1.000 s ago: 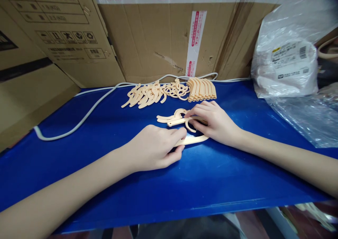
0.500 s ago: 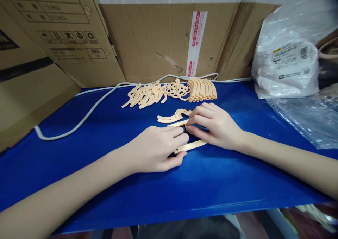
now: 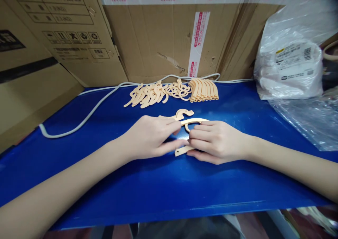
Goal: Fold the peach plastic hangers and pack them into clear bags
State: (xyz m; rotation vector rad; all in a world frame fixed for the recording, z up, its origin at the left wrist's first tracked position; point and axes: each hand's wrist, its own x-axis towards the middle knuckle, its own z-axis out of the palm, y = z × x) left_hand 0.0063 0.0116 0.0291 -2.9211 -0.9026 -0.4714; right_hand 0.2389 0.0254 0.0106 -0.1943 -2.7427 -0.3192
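Observation:
My left hand (image 3: 155, 137) bends its fingers at the left end of an arched, pale wooden strip (image 3: 194, 120). Its thumb reaches across to the fingertips of my right hand (image 3: 218, 142). That hand is closed over a lower wooden strip (image 3: 182, 151), whose left end with a small hole sticks out below the left thumb. Between the two strips a thin curved wooden piece (image 3: 187, 127) shows in part; the fingers hide the rest. Just beyond the hands lie flat, curvy wooden pieces (image 3: 184, 113), partly covered by my left hand.
Farther back are a loose heap of curvy wooden pieces (image 3: 150, 94), some thin wooden loops (image 3: 177, 89) and a neat row of curved strips (image 3: 204, 90). A white cable (image 3: 91, 114) runs behind them, before cardboard boxes (image 3: 158, 38). Plastic-wrapped goods (image 3: 290, 66) stand right on the blue surface (image 3: 158, 193).
My right hand has come down and toward me, over the lower strip. My left hand has shifted up slightly, its thumb now at the right fingertips. More of the arched strip shows.

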